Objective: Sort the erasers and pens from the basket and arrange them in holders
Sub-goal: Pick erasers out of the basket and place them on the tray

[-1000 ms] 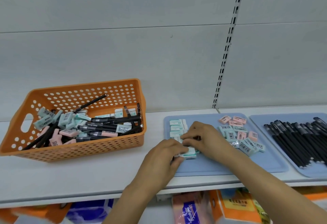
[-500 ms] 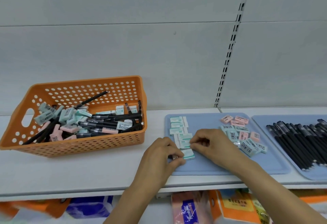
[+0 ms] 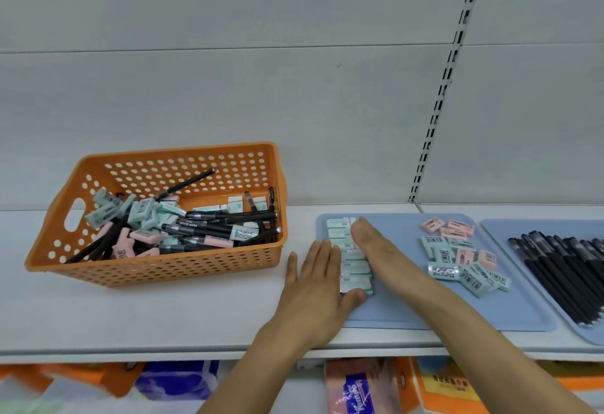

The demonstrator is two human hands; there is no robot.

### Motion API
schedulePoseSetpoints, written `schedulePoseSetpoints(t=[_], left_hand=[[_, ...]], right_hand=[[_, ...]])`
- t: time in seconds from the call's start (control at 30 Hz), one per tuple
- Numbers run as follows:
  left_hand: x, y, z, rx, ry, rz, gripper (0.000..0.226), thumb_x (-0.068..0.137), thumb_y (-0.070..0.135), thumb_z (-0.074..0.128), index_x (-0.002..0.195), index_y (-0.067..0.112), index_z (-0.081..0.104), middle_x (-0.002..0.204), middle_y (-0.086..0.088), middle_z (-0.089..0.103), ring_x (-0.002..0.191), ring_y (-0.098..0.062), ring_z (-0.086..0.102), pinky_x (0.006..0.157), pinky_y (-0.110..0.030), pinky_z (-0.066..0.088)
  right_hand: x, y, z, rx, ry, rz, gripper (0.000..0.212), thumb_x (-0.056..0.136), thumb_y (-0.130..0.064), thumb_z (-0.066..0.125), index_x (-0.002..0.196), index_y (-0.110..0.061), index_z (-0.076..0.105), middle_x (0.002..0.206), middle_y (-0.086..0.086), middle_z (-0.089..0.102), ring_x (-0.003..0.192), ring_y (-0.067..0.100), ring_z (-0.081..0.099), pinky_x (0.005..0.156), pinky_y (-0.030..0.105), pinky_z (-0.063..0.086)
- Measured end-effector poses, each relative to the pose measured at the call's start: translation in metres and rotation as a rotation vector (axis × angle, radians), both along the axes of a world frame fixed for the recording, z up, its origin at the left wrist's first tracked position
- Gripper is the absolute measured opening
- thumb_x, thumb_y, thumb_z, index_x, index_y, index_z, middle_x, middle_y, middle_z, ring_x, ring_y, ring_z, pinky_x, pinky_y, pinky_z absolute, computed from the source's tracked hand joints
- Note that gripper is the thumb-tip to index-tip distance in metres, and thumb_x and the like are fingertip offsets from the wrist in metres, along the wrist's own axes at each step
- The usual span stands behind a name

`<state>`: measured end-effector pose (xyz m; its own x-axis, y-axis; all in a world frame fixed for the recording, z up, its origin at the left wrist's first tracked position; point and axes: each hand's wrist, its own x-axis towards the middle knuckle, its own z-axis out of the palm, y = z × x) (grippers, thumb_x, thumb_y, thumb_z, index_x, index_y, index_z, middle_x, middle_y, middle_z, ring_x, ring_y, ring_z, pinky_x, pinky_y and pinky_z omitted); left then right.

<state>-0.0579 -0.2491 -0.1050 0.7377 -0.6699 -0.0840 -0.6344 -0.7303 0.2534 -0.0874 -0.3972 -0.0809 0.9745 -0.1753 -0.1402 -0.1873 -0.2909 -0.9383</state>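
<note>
An orange perforated basket [image 3: 157, 266] on the left of the shelf holds mixed black pens and teal and pink erasers. On a blue tray [image 3: 395, 312] a column of teal erasers [image 3: 354, 263] runs front to back. My left hand [image 3: 318, 279] lies flat with straight fingers against the column's left side, its thumb at the nearest eraser. My right hand [image 3: 380, 250] lies flat with straight fingers against the column's right side. A loose heap of teal and pink erasers [image 3: 457, 256] sits further right on the same tray. Black pens [image 3: 562, 269] lie on a second blue tray [image 3: 588, 332].
A white back wall with a slotted upright [image 3: 438, 106] rises behind the shelf. The shelf's front edge [image 3: 130, 353] runs across the bottom. Packaged goods [image 3: 359, 387] sit on the level below.
Both hands have gone from pinching the nearest erasers to lying flat along either side of the column. The column now looks straighter. The camera has tilted slightly.
</note>
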Motion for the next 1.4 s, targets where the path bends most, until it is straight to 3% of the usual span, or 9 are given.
schedulePoseSetpoints(t=[0.13,0.3,0.5,0.67,0.73,0.93,1.07,1.2,1.4], left_hand=[[-0.007,0.008,0.016,-0.133,0.030,-0.008,0.077,0.098,0.057,0.033,0.156,0.020,-0.001,0.163,0.003,-0.006,0.148,-0.013,-0.018,0.121,-0.038,-0.009],[-0.027,0.044,0.062,-0.474,-0.027,-0.106,0.051,0.097,0.055,0.042,0.143,0.034,0.041,0.142,0.015,0.046,0.131,0.000,0.033,0.106,-0.024,0.032],[0.012,0.150,0.117,-0.599,-0.293,0.056,0.027,0.095,0.043,0.052,0.116,0.035,0.066,0.108,0.024,0.062,0.106,0.004,0.050,0.090,-0.014,0.037],[0.099,0.219,0.138,-0.152,-0.284,0.245,0.032,0.094,0.029,0.061,0.126,0.029,0.062,0.130,0.011,0.059,0.121,-0.011,0.051,0.100,-0.031,0.041],[0.123,0.225,0.135,0.041,-0.269,0.221,0.041,0.090,0.029,0.065,0.130,0.026,0.059,0.133,0.005,0.056,0.123,-0.016,0.050,0.101,-0.035,0.042],[0.152,0.217,0.121,0.259,-0.347,0.125,0.031,0.079,0.049,0.070,0.098,0.026,0.061,0.095,0.006,0.062,0.086,-0.014,0.055,0.065,-0.029,0.042],[0.159,0.212,0.118,0.286,-0.383,0.089,0.022,0.085,0.037,0.066,0.094,0.017,0.066,0.087,0.002,0.065,0.079,-0.017,0.061,0.064,-0.029,0.048],[0.167,0.215,0.125,0.293,-0.385,0.111,0.018,0.089,0.019,0.057,0.104,0.015,0.067,0.099,-0.002,0.068,0.086,-0.019,0.063,0.077,-0.035,0.055],[0.153,0.230,0.129,-0.256,-0.400,0.351,0.029,0.091,0.021,0.060,0.119,0.023,0.064,0.117,0.004,0.066,0.103,-0.016,0.061,0.084,-0.026,0.045]], right_hand=[[0.009,0.001,0.001,-0.154,-0.012,0.027,0.067,0.093,-0.059,0.042,0.150,-0.025,0.032,0.157,-0.010,0.026,0.143,0.005,0.024,0.119,0.028,0.015],[0.015,0.013,0.030,-0.283,-0.398,-0.190,0.018,0.095,-0.026,0.058,0.111,-0.032,0.063,0.119,-0.015,0.060,0.116,0.006,0.055,0.096,0.027,0.042],[0.034,0.069,0.092,-0.363,-0.675,-0.008,0.014,0.091,-0.026,0.061,0.097,-0.037,0.068,0.097,-0.022,0.067,0.094,-0.001,0.061,0.079,0.013,0.044],[0.079,0.127,0.107,-0.620,-0.524,0.314,0.016,0.088,-0.031,0.066,0.104,-0.030,0.069,0.098,-0.022,0.066,0.092,-0.009,0.058,0.077,0.004,0.040],[0.099,0.149,0.106,-0.768,-0.464,0.437,0.026,0.088,-0.036,0.066,0.112,-0.025,0.068,0.110,-0.015,0.066,0.100,-0.002,0.058,0.087,0.015,0.044],[0.150,0.195,0.095,-1.020,-0.208,0.532,0.024,0.096,-0.030,0.054,0.107,-0.015,0.069,0.101,0.003,0.070,0.087,0.022,0.066,0.079,0.042,0.056],[0.173,0.210,0.088,-0.964,-0.076,0.563,0.022,0.096,-0.027,0.057,0.100,-0.007,0.066,0.088,0.006,0.065,0.074,0.021,0.060,0.066,0.032,0.050],[0.186,0.221,0.082,-0.872,-0.027,0.521,0.048,0.084,-0.035,0.073,0.123,-0.013,0.057,0.111,0.004,0.063,0.094,0.021,0.060,0.084,0.036,0.052],[0.197,0.227,0.075,-0.814,0.003,0.486,0.045,0.075,-0.029,0.078,0.112,-0.017,0.054,0.095,-0.002,0.060,0.083,0.016,0.059,0.072,0.032,0.053]])
